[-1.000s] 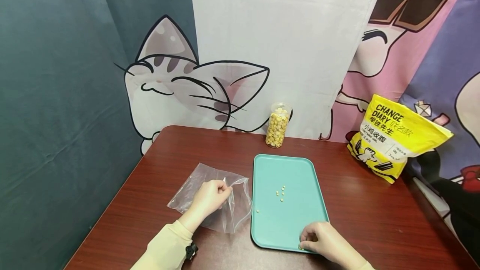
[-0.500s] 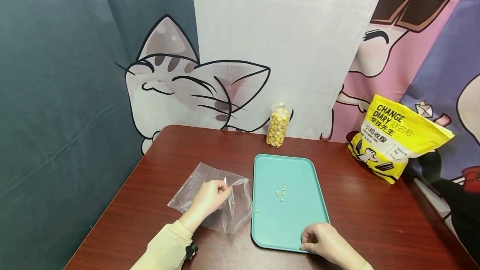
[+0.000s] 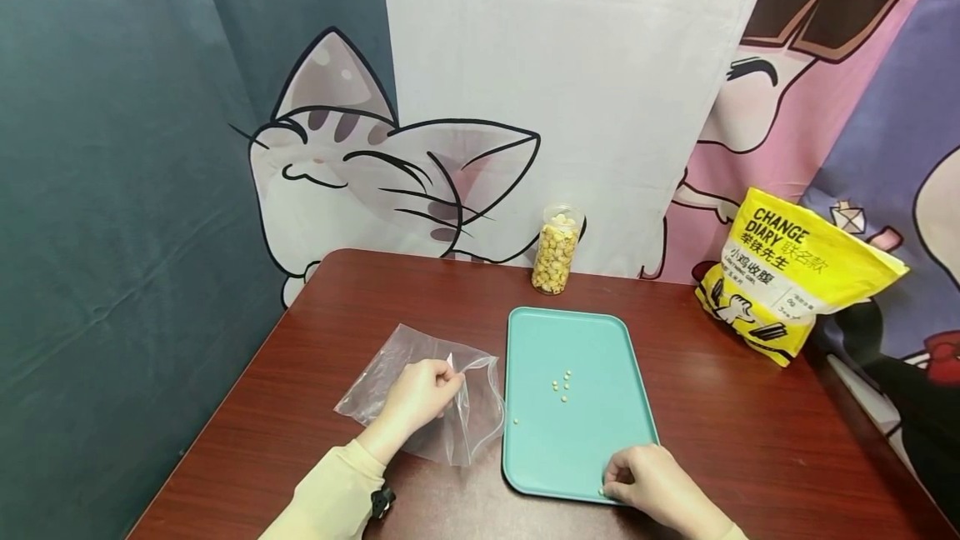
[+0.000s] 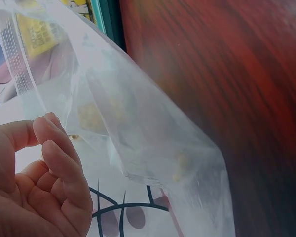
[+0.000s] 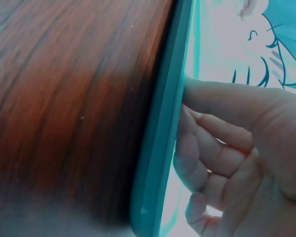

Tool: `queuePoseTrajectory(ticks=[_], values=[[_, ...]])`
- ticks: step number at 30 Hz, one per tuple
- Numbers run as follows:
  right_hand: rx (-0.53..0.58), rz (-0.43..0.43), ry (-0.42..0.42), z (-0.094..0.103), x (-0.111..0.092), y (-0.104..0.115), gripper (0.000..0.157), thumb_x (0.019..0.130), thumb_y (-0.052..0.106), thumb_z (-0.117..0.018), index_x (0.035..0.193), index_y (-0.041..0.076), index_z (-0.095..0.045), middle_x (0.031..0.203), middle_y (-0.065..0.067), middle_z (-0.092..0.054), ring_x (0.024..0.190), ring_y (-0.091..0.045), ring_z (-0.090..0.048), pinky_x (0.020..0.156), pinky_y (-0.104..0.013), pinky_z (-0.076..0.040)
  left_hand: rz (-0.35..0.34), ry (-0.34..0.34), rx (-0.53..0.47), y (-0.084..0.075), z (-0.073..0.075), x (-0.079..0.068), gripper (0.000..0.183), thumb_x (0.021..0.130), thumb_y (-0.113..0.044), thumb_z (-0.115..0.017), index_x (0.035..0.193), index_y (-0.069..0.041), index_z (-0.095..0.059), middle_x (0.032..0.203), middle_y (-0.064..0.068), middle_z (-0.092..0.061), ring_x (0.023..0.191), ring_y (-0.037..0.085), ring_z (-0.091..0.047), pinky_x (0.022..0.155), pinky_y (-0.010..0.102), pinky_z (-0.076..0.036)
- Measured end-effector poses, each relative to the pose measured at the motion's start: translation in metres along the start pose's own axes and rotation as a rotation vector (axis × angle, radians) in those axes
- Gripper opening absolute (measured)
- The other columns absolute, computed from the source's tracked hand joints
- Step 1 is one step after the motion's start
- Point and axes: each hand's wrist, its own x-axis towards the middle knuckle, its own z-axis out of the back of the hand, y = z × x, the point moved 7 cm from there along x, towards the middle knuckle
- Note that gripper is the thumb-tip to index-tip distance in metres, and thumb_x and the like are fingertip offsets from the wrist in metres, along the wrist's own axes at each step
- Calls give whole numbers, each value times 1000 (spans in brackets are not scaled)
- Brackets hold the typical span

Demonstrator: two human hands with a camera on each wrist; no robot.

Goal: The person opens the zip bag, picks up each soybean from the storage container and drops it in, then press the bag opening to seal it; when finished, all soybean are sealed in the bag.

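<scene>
My left hand point(image 3: 423, 394) pinches the upper layer of a clear zip bag point(image 3: 390, 357), which lies on the table with its zip mouth facing the tray. In the left wrist view, thumb and fingertips meet at the raised plastic point(image 4: 138, 108), and blurred yellowish bits show through it. My right hand point(image 3: 645, 477) is at the front right corner of a turquoise tray point(image 3: 585, 332), fingers curled and fingertips low inside the rim. A small pale bit point(image 3: 602, 491) shows at those fingertips. Several similar round, pale yellow bits point(image 3: 564, 387) lie mid-tray, and a single one point(image 3: 515, 422) sits near the left rim.
A clear jar of popcorn point(image 3: 555, 257) stands at the table's back edge. Toward the back right leans a large yellow printed bag point(image 3: 787, 273). Cartoon-printed cloth point(image 3: 585, 65) hangs behind the brown table point(image 3: 322, 332).
Both hands keep almost the same place and pose. The right fingertips shift very slightly at the tray's corner; the zip bag, tray and pale bits stay put.
</scene>
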Motion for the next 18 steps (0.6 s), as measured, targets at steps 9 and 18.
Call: queuePoseTrajectory(ticks=[9,18], values=[[-76,-24,-73,4,-1,-1,26,69,25,-80,63,30,-54,57,26,-45,55,9,-40,54,-21,-34,1,1,4,-1,0,1,30,87,-28,-62,58,-22,-54,41,-13,-47,39,5,-49,43,27,-37],[-85,-52,-65,3,-3,-2,24,70,21,-78,63,29,-57,59,25,-49,55,8,-42,53,-22,-36,7,2,11,-2,-1,-1,30,87,-28,-62,59,-22,-54,41,-14,-46,39,5,-49,43,26,-37]])
